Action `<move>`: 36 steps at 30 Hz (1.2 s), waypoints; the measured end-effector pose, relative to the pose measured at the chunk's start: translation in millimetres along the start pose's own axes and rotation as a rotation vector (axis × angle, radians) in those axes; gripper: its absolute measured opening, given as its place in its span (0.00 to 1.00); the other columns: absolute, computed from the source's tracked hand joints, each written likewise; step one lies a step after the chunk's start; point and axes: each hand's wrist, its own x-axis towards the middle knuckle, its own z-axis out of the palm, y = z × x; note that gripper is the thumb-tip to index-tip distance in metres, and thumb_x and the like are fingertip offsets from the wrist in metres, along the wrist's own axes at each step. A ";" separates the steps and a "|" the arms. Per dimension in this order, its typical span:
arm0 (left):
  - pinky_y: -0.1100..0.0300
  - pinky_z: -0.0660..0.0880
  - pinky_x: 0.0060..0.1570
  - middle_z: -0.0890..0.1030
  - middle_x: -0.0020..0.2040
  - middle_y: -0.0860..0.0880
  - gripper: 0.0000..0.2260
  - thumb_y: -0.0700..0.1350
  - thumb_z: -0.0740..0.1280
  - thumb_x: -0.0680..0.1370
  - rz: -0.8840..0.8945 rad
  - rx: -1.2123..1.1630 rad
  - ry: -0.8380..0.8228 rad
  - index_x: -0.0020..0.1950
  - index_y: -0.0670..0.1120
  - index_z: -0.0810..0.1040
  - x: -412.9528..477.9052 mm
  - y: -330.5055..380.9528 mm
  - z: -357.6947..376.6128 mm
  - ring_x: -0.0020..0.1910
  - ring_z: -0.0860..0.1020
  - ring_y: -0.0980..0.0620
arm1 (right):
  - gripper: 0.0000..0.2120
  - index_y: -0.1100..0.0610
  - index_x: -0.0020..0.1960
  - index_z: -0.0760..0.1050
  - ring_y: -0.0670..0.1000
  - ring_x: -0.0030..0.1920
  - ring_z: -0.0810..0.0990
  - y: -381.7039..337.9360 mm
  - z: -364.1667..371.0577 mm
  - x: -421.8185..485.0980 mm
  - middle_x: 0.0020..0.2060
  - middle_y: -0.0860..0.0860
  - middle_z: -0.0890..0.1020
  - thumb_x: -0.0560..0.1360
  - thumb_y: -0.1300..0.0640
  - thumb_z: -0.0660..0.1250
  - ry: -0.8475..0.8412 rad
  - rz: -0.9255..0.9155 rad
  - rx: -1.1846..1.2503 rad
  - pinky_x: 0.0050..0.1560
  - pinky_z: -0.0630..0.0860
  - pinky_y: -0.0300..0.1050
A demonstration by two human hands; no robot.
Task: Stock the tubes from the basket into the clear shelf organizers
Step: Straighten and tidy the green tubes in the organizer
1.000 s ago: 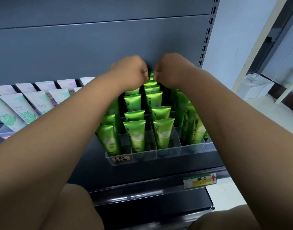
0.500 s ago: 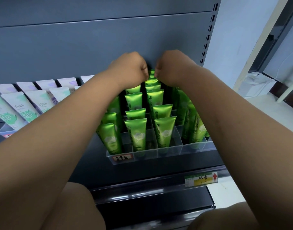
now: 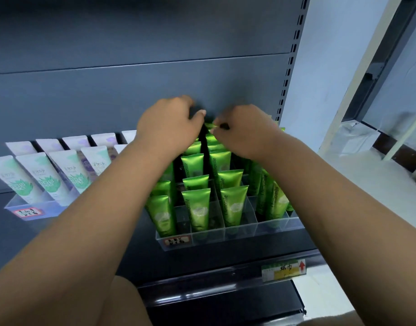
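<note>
Fingertips (image 3: 216,130) of right hand (image 3: 244,134) pinch rear green tube (image 3: 210,125); left hand (image 3: 169,128) curled alongside.

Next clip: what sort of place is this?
Most likely a shop aisle: dark metal shelving with slotted uprights, clear organizers filled with green tubes, and a price label on the shelf edge.

The green tubes (image 3: 196,208) look glossy, metallic-sheened plastic — the clear organizer (image 3: 240,234) smooth, transparent plastic. The back panel (image 3: 108,90) is matt grey metal; the pale tubes (image 3: 47,177) — satin plastic.
</note>
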 end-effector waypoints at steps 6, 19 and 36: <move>0.45 0.76 0.54 0.81 0.54 0.42 0.19 0.58 0.55 0.81 0.035 -0.046 -0.004 0.58 0.47 0.77 -23.4 17.7 -7.1 0.57 0.78 0.37 | 0.21 0.54 0.64 0.76 0.59 0.59 0.78 -0.8 -6.8 -42.1 0.58 0.53 0.80 0.79 0.41 0.61 0.119 -0.015 0.037 0.53 0.77 0.51; 0.51 0.79 0.55 0.85 0.51 0.50 0.06 0.49 0.68 0.76 -0.130 -0.183 -0.143 0.49 0.52 0.83 28.5 9.2 5.7 0.55 0.81 0.43 | 0.20 0.54 0.48 0.83 0.59 0.50 0.82 11.4 -32.1 5.6 0.47 0.53 0.85 0.70 0.43 0.59 -0.016 0.212 0.068 0.52 0.80 0.50; 0.53 0.68 0.46 0.83 0.51 0.43 0.12 0.53 0.69 0.76 0.212 0.339 -0.280 0.54 0.48 0.80 88.3 11.9 42.8 0.52 0.80 0.39 | 0.13 0.59 0.59 0.78 0.59 0.53 0.78 5.0 10.8 92.8 0.56 0.59 0.80 0.75 0.62 0.64 -0.155 0.141 -0.086 0.54 0.75 0.52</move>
